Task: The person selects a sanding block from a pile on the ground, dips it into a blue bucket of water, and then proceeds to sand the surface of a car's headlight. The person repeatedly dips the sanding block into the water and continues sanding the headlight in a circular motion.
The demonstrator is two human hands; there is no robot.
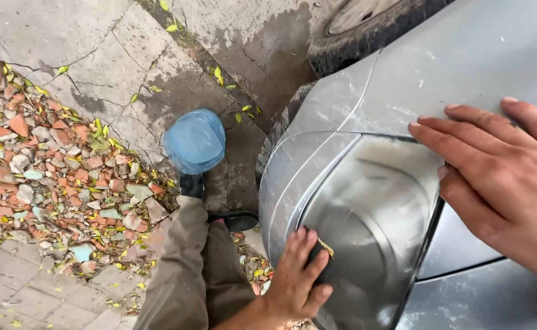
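Cracked pavement point(97, 67) | left hand point(299, 275) clasps dark pad on grey car panel point(366, 201) | right hand point(500, 177) flat, empty

Two bare hands show: the left hand point(299, 278) at six o'clock and the right hand point(500, 183) at three o'clock. One small dark sanding pad point(323, 260) sits under the left fingers point(308, 250). One grey car body point(402, 201), one black tyre point(366, 30), one round blue plastic container point(194, 140), and two dark shoes point(192, 184) appear.

A blue plastic bag point(194, 141) lies on cracked wet pavement point(116, 67), broken brick rubble point(42, 165) and yellow leaves point(100, 131) beside it, a tyre point(366, 33) beyond.
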